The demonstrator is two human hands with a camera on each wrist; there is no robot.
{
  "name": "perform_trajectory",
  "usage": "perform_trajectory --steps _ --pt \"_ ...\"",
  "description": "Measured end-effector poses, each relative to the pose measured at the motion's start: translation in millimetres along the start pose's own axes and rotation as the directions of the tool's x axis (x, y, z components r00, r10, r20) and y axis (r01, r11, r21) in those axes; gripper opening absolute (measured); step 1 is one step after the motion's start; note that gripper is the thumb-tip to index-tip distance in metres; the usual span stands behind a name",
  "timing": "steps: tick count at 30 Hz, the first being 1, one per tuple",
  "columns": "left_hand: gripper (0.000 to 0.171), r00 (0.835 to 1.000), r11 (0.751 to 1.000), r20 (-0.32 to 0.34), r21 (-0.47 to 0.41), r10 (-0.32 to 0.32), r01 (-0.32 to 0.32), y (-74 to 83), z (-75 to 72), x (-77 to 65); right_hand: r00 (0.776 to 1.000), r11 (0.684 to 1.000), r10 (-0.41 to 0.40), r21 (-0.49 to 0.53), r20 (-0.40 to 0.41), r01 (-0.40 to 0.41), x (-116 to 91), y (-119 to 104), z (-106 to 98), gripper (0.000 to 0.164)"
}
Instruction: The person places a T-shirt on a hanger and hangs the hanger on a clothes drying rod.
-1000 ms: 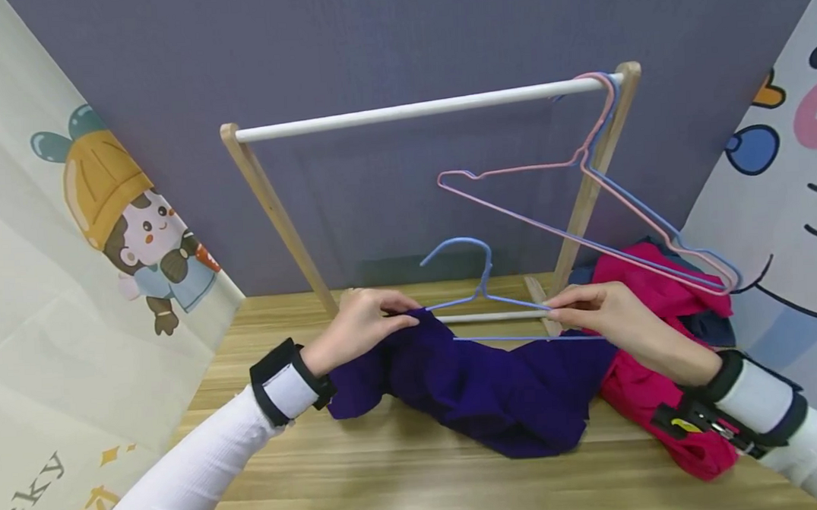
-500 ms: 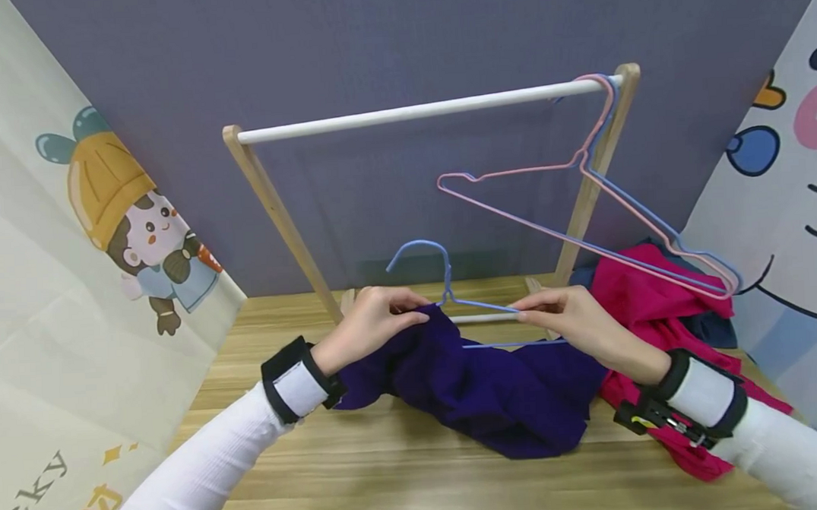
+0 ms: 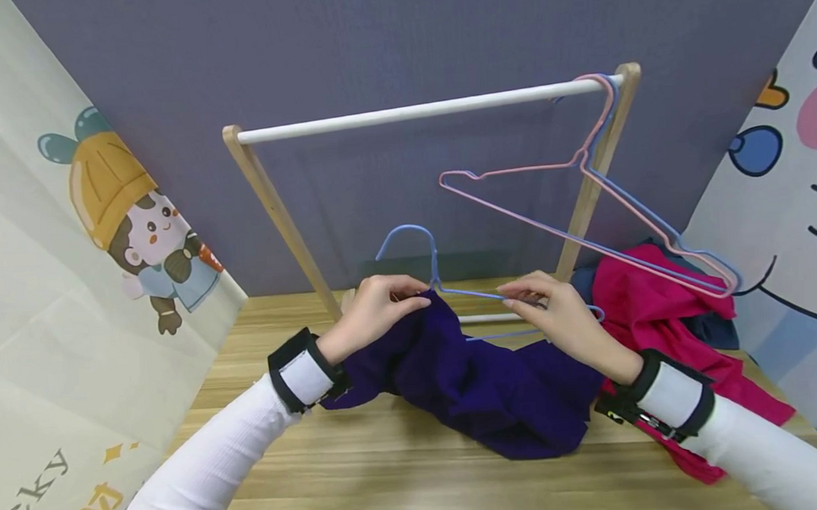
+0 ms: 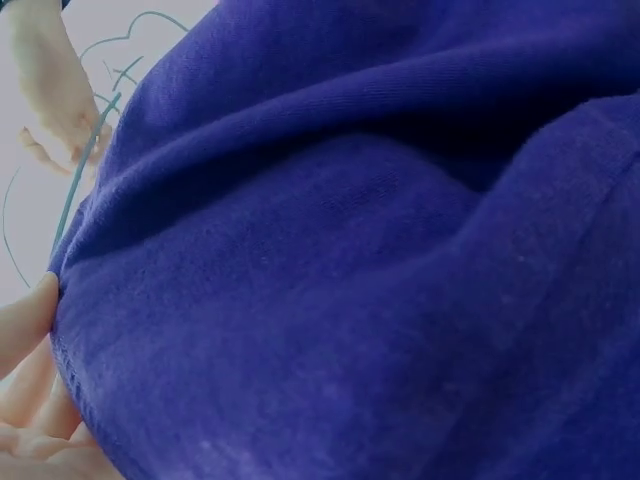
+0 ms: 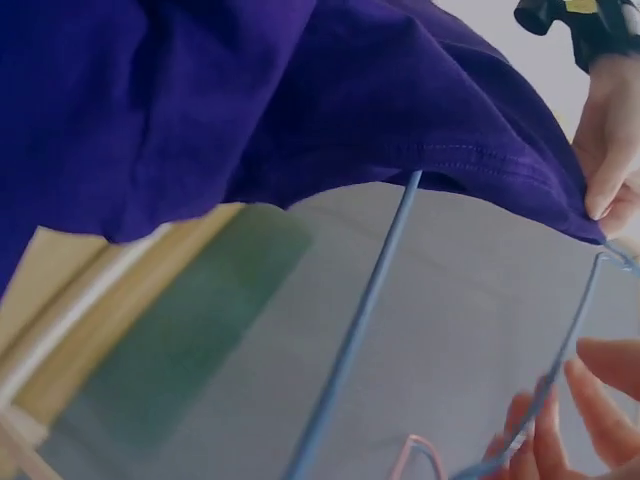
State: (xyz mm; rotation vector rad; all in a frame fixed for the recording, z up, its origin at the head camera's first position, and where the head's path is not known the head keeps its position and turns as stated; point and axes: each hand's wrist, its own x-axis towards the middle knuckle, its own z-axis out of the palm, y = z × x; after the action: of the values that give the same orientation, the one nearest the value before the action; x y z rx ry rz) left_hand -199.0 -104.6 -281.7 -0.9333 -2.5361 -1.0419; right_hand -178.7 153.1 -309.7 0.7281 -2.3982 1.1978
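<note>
Frame centre: I note left hand (image 3: 378, 308) pinching purple cloth (image 3: 486, 392), right hand (image 3: 565, 320) gripping blue hanger (image 3: 434, 263), partly inside cloth.

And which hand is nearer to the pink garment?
Right: the right hand, on the held blue hanger, appears just left of the pink garment; the left hand, pinching the purple garment, is farther left.

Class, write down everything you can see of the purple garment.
The purple garment is plain, soft-looking cloth with a stitched hem. It is rumpled, spread in loose folds over the table; whether its lowest part rests there is unclear. The left hand pinches its edge beside the neck of the held blue hanger, whose one end is hidden within or behind it.
</note>
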Motion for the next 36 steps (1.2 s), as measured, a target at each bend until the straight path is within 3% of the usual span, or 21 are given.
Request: perform_trajectory --steps 4,10,12,16,20,25,31,36 --pt "0.015 1.000 1.000 0.007 0.012 -0.026 0.026 -0.2 -5.3 -0.3 0.994 0.995 -0.095 -0.012 -0.053 0.095 -3 -7 1 0.021" --pt "0.015 0.999 0.999 0.015 -0.025 -0.041 0.041 -0.3 -15.0 -0.1 0.969 0.975 -0.216 0.080 0.118 0.208 -13 -7 8 0.017" --pt "0.015 0.999 0.999 0.020 -0.024 -0.040 0.041 0.9 -18.5 0.6 0.961 0.980 -0.197 0.060 0.196 0.189 -16 -4 11 0.015" --pt "0.015 0.998 0.999 0.049 -0.013 -0.036 0.036 3.6 -25.2 1.8 0.940 0.996 -0.061 -0.039 0.337 0.079 -20 3 17 0.016" --pt "0.015 0.995 0.999 0.085 -0.006 -0.043 0.043 6.8 -30.8 2.4 0.922 0.996 0.022 -0.089 0.386 0.014 -21 11 23 0.024" --pt "0.015 0.993 0.999 0.110 0.007 -0.053 0.053 9.6 -36.0 3.6 0.922 0.995 0.007 -0.099 0.386 0.034 -15 18 32 0.033" --pt "0.014 0.995 0.999 0.091 0.007 -0.048 0.047 13.3 -43.5 5.3 0.903 0.992 -0.032 -0.098 0.428 0.082 -4 19 41 0.040" --pt "0.015 0.995 0.998 0.073 0.005 -0.070 0.070 15.7 -50.8 5.8 0.878 0.990 -0.127 0.001 0.461 0.142 6 19 45 0.044"
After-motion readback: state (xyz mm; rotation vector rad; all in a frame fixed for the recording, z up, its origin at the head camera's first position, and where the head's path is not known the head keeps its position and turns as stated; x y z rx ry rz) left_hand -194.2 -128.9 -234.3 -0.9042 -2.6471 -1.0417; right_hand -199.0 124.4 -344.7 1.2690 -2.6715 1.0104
